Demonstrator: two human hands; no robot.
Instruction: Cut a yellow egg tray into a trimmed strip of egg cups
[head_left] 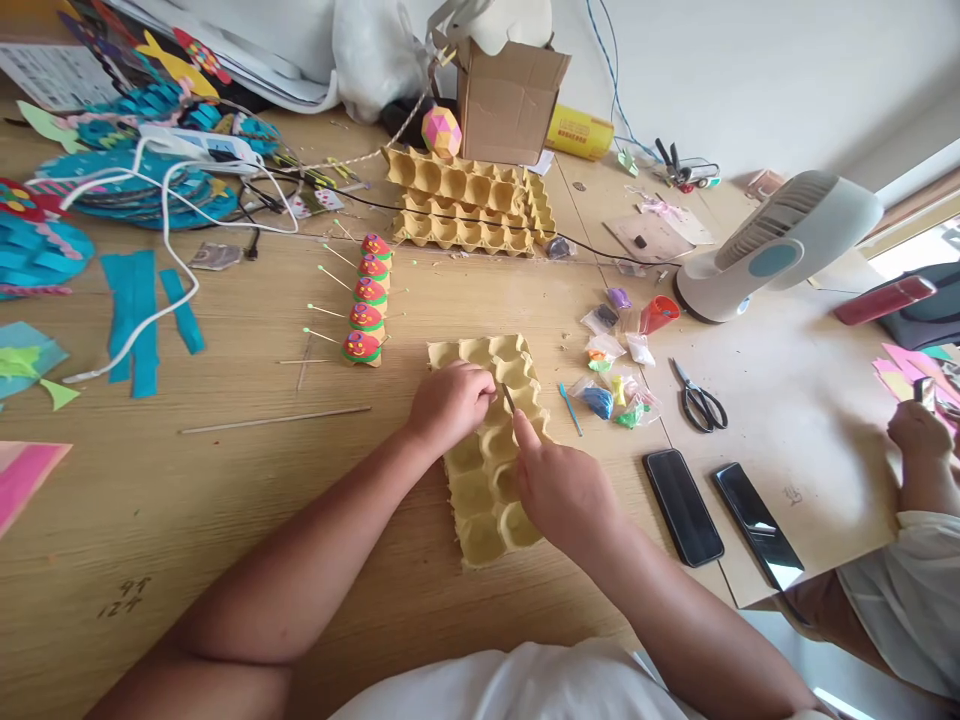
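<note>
A yellow egg carton [487,500] lies flat on the wooden table in front of me. My left hand [450,400] is curled on the carton's upper left part, holding it down. My right hand [559,485] is closed on a thin dark tool [509,399] whose tip touches a cup near the carton's top. A caterpillar made of painted carton cups [366,300], red and green with pin-like feelers, stands just left of the carton.
More egg cartons [469,200] are stacked behind, by a cardboard box [510,100]. Small bags of coloured clay [615,390], scissors [699,402], two phones [682,505] and a white fan [780,245] lie to the right. Another person's hand [919,435] is at the far right. Blue paper crafts [112,190] fill the left.
</note>
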